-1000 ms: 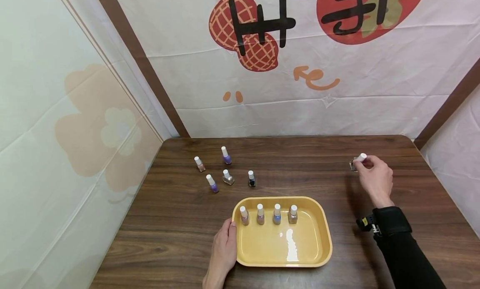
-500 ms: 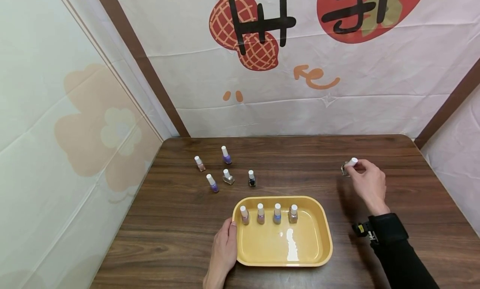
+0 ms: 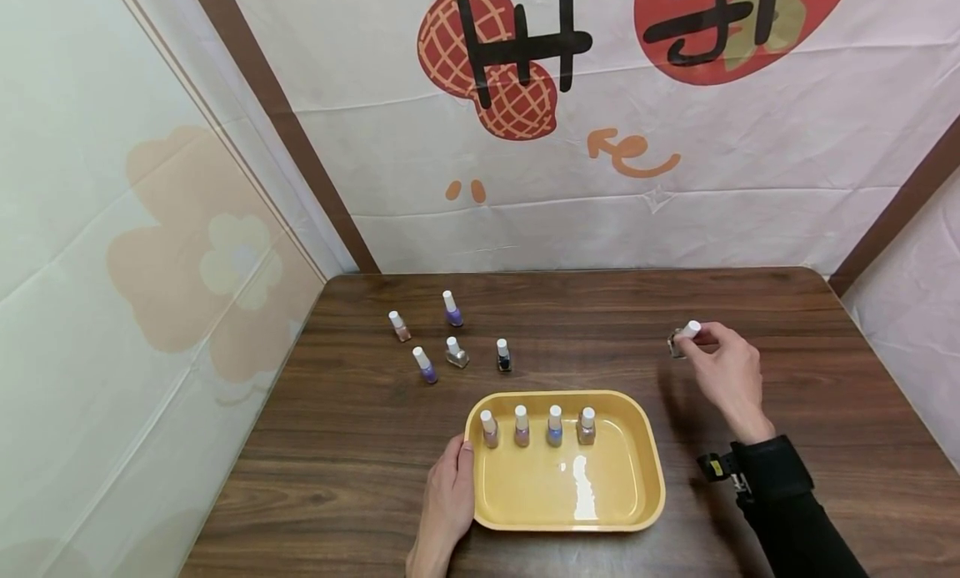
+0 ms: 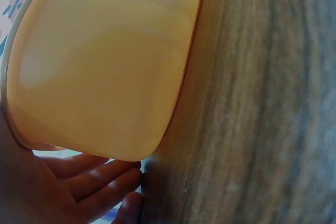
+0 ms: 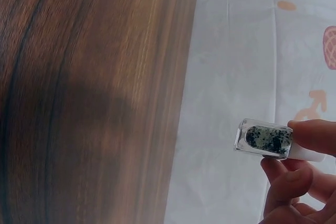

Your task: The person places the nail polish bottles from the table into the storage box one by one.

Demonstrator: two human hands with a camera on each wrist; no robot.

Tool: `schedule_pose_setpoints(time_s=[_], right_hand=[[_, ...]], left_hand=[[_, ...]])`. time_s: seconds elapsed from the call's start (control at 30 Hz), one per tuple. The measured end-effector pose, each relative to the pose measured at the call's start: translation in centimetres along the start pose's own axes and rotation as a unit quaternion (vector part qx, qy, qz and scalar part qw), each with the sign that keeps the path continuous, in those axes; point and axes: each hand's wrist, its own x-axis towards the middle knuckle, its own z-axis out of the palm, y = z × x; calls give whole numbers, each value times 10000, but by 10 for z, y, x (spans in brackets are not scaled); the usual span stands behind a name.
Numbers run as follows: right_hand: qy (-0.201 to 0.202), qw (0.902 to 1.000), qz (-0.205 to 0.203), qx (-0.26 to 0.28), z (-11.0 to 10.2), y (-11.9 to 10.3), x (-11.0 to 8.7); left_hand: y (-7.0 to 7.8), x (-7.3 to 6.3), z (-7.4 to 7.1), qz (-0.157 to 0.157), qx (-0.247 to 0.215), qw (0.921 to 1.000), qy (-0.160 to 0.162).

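My right hand pinches a nail polish bottle by its white cap, raised above the right side of the table. The bottle is clear glass with dark flecks inside. My left hand holds the yellow tray at its left rim, thumb at the edge; in the left wrist view its fingers lie against the tray's outer wall. Along the tray's back side several bottles stand in a row: two pinkish ones, a blue bottle and a brownish bottle at the right end.
Behind the tray, to the left, several more bottles are on the wooden table: a black bottle, a silvery bottle, two purple ones and a pinkish bottle. Printed cloth hangs behind the table and at its sides.
My right hand has moved left and slightly toward me with the flecked bottle, coming nearer the tray. The left hand, the tray and the other bottles stay put.
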Motion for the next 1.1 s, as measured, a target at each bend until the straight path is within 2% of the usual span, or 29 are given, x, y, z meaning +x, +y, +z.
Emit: schedule_pose_setpoints(time_s=[0.2, 0.4, 0.87, 1.1], right_hand=[[12, 9996, -274, 34, 1, -4, -6], [-27, 9994, -344, 14, -1, -7, -10], [-400, 9981, -473, 15, -4, -15, -27], [-512, 9964, -678, 42, 0, -20, -36]], left_hand=[[0, 0, 0, 26, 13, 10000, 57], [-1, 0, 1, 11, 9, 10000, 36], [-2, 1, 1, 40, -13, 10000, 23], [-2, 2, 1, -38, -46, 10000, -30]])
